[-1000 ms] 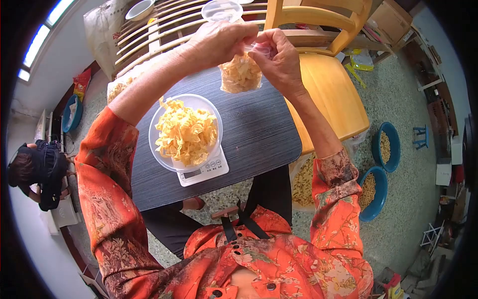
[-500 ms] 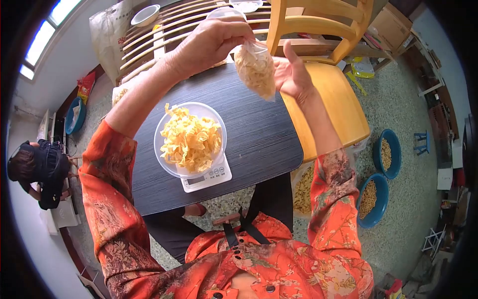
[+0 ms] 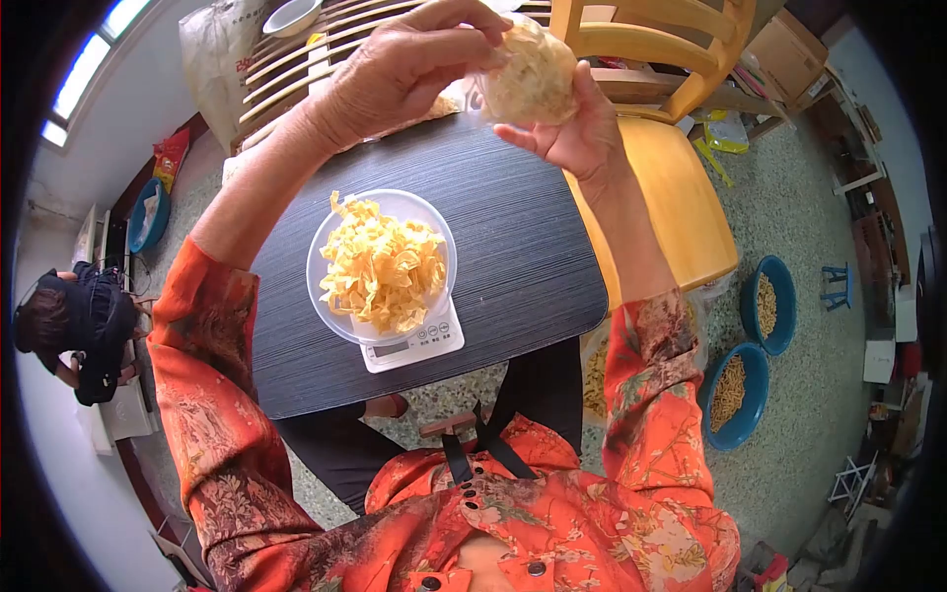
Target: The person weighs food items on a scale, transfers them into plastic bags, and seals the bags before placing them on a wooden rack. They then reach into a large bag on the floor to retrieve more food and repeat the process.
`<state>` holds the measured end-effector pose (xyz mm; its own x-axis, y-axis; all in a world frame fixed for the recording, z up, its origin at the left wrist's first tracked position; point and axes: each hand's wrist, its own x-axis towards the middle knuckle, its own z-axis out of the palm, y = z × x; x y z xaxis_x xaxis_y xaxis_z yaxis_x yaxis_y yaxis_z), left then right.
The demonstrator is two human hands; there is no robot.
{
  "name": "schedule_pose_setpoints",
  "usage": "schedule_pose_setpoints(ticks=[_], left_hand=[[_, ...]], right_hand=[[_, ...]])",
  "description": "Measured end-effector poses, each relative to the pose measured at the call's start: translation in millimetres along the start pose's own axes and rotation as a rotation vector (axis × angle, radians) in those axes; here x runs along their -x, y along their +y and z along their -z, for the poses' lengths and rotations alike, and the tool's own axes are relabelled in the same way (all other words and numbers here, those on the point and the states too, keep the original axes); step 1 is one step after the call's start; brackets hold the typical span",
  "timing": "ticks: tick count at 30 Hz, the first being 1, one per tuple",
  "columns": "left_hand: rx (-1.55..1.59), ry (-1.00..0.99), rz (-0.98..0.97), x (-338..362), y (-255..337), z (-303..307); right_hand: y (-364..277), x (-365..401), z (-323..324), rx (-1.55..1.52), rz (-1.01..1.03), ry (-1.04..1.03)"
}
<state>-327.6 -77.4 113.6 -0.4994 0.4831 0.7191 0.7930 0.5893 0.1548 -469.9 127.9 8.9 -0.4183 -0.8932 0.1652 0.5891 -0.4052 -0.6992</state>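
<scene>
A clear plastic bag of pale dried flakes (image 3: 531, 77) is raised above the far edge of the dark table. My left hand (image 3: 424, 61) pinches it at its gathered top, fingers closed. Around the bag's right and lower side curls my right hand (image 3: 580, 128), its fingers partly hidden behind the bag. Closer to me, a translucent bowl (image 3: 326, 311) heaped with yellow dried strips (image 3: 380, 266) rests on a white digital kitchen scale (image 3: 434, 340). Part of the scale is hidden under the bowl.
The dark table (image 3: 513, 257) stands before me, with a wooden chair (image 3: 671, 197) at its right. Two blue basins (image 3: 758, 395) of dried pieces are on the floor. A slatted bench (image 3: 286, 69) lies beyond. Another person (image 3: 84, 331) is at far left.
The bag has swung up from hanging and tilted towards me. My right hand has moved from open beside the bag to cupped against it. My left hand has risen slightly.
</scene>
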Motion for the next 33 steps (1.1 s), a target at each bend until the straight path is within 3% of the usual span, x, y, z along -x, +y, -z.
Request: schedule_pose_setpoints(ticks=[3, 4, 5, 8, 11, 13, 17, 20, 24, 26, 27, 30, 31, 33], left_hand=[[-0.043, -0.010, 0.013, 2, -2, 13], [-0.074, -0.024, 0.006, 2, -5, 16], [-0.104, -0.040, 0.000, 3, -7, 18], [-0.093, -0.049, -0.009, -2, -8, 19], [-0.117, -0.079, -0.013, -2, -23, 20], [-0.150, -0.112, -0.023, 6, -35, 16], [-0.176, -0.127, 0.135, 32, -57, -7], [-0.219, -0.188, 0.167, 49, -71, -22], [-0.291, -0.216, 0.209, 57, -87, -26], [-0.275, -0.180, 0.207, 60, -104, -25], [-0.247, -0.154, 0.199, 58, -110, -24], [-0.275, -0.099, 0.139, 54, -128, -24], [-0.280, -0.088, 0.117, 55, -137, -26], [-0.359, -0.168, 0.188, 60, -143, -30]], right_hand=[[-21, -9, 4, 0.052, -0.024, -0.054], [-26, -12, 9, -0.142, -0.094, -0.211], [-33, -17, 15, -0.143, -0.097, -0.214], [-42, -28, 28, -0.031, -0.191, -0.157], [-37, -37, 3, 0.013, -0.061, -0.038], [-31, -34, -11, 0.109, 0.064, 0.149], [-19, -48, 23, 0.136, 0.010, 0.090], [-1, -50, 34, 0.216, -0.016, 0.298], [-7, -58, 46, 0.188, -0.068, 0.287], [-24, -66, 66, -0.024, -0.233, 0.088], [-24, -69, 61, -0.028, -0.235, 0.092], [-26, -88, 47, 0.572, 0.098, 0.329], [-26, -94, 52, 0.570, 0.094, 0.333], [-28, -102, 57, 0.944, 0.172, 0.431]])
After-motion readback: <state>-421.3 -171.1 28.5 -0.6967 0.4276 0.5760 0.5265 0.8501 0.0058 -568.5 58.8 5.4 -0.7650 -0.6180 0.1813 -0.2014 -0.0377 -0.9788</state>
